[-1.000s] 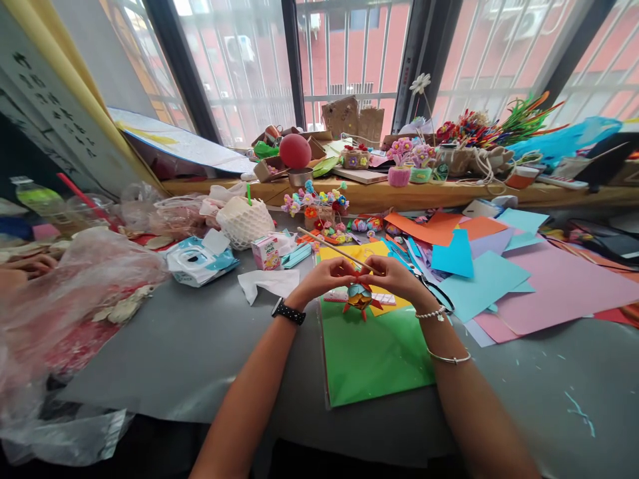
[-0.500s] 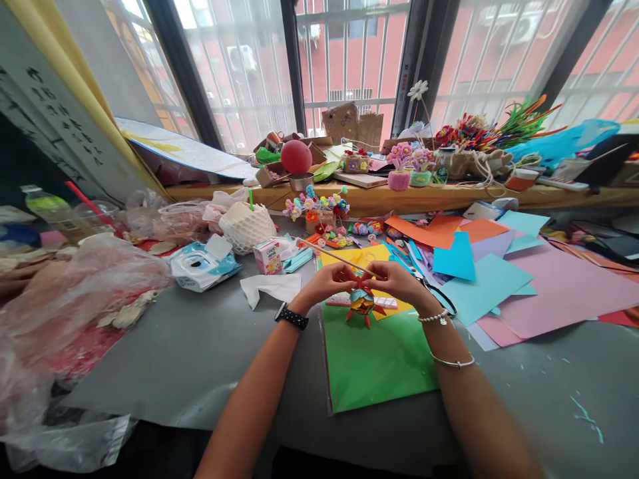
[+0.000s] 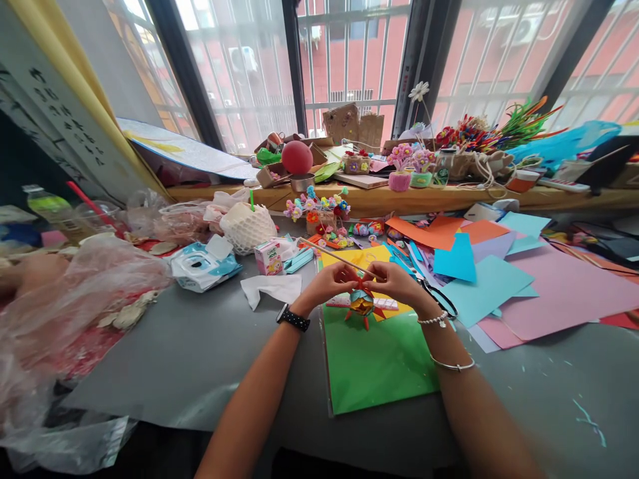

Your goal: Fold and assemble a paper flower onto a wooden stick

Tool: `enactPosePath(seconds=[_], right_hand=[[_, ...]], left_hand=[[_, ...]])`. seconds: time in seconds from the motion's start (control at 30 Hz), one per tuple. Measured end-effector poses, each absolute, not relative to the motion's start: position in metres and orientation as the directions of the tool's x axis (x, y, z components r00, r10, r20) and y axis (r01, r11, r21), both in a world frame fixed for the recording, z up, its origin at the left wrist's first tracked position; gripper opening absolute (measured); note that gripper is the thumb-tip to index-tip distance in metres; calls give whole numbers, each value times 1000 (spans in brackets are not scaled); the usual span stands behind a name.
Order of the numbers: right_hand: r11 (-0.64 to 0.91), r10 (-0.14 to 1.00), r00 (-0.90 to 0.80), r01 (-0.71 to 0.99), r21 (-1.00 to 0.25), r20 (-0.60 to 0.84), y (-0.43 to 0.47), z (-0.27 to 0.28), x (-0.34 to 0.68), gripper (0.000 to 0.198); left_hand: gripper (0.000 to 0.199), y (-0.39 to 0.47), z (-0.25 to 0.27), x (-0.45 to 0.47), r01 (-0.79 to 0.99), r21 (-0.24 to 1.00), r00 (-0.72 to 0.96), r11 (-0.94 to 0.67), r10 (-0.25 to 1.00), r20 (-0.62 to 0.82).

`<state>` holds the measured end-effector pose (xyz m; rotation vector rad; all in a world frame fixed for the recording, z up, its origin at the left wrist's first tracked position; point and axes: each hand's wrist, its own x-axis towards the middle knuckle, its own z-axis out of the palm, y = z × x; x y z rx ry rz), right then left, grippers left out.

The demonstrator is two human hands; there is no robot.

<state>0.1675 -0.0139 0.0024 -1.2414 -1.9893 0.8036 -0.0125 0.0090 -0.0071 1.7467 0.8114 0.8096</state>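
Observation:
Over the green paper, my left hand and my right hand meet at a small layered paper flower. It has a golden-yellow middle, a pale blue-green layer and pointed red-orange petals. The fingertips of both hands pinch its red far side. A thin wooden stick slants from upper left across to my right fingers; whether it touches the flower is hidden. Behind the flower lies a pink-and-white patterned strip, with yellow paper under and beyond it.
Scissors lie beside my right wrist, near coloured paper sheets. To the left are a wipes pack, a small pink box and a white tissue. A blurred person's hand is by plastic bags at far left.
Both my hands stay at the flower, which has tilted slightly at most. At the far left, the other person's hand has moved and is now blurred.

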Motion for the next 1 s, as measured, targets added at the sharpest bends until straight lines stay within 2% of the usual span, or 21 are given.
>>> enactPosePath(seconds=[0.27,0.67,1.0], right_hand=[[378,908,-365,502,-778,205,-14,3,168,17],[346,927,-318,530,-774,197,-12,-3,164,10],[388,918,-299,558,-734,259,-14,1,165,11]], left_hand=[[34,8,-6,-15,180,938,587,-297,798,140],[31,5,-9,-8,269,914,518,-302,846,127],[31,11,-10,-14,207,938,587,-280,802,109]])
